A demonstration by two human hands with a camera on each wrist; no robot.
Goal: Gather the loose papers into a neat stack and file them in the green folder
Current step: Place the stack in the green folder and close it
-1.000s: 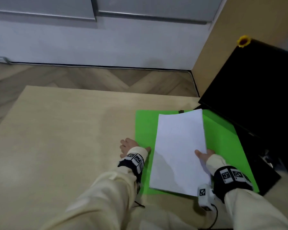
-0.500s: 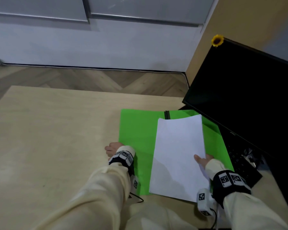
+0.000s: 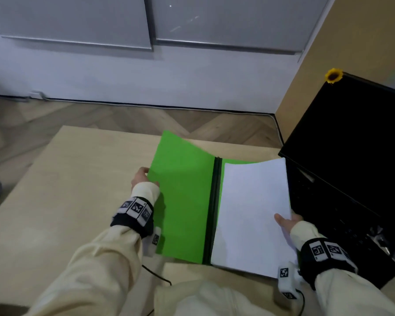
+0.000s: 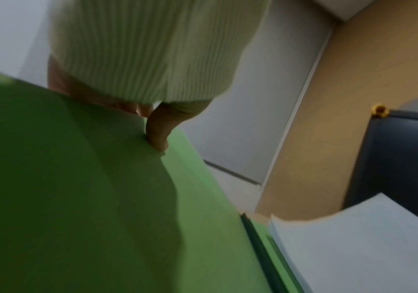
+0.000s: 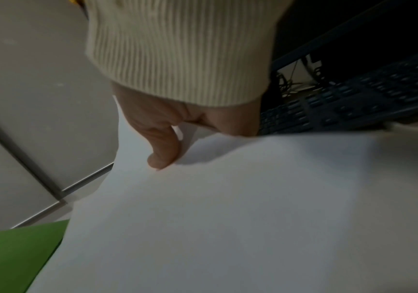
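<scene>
Both arms wear cream sleeves (image 3: 96, 258) with ribbed cuffs (image 5: 177, 59). Black wristbands (image 3: 132, 215) carry white squares printed with black-and-white markers. A thin black cable (image 3: 156, 273) trails below the left band, perhaps from its camera.

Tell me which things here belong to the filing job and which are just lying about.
Job: green folder, open, cover held by left hand; paper stack on its right half, pinched by right hand.
Lying about: black monitor, sunflower, keyboard, table.
</scene>
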